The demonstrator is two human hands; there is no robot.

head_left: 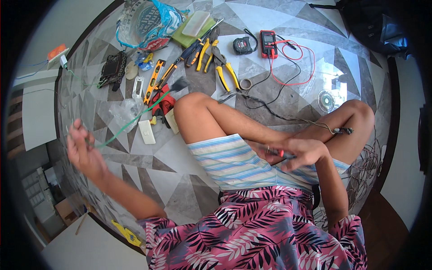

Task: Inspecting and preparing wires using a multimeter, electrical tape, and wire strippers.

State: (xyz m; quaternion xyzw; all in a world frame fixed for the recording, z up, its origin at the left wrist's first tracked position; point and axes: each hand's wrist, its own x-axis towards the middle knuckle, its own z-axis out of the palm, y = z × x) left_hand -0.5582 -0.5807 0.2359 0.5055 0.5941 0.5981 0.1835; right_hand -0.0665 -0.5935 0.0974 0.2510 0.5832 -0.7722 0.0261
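Observation:
Out to the left, my left hand (85,150) is closed on one end of a green wire (128,125), its fingers slightly blurred. The wire stretches up and right toward a dark, blurred end (180,84) above my knee. Over my lap, my right hand (303,153) is closed around a small red and black tool (282,154); its exact kind is unclear, as the fingers cover part of it. A white switch plate (146,132) lies on the floor between my left hand and my knee, beside red and black gloves (163,102).
Ahead lie yellow-handled pliers (222,74), an orange spirit level (154,81), a tape measure (243,45), a tape roll (245,84) and a red multimeter (268,44) with leads. A blue plastic bag (150,24) stands behind. A cable (288,118) crosses my leg; tangled wires (366,173) lie right.

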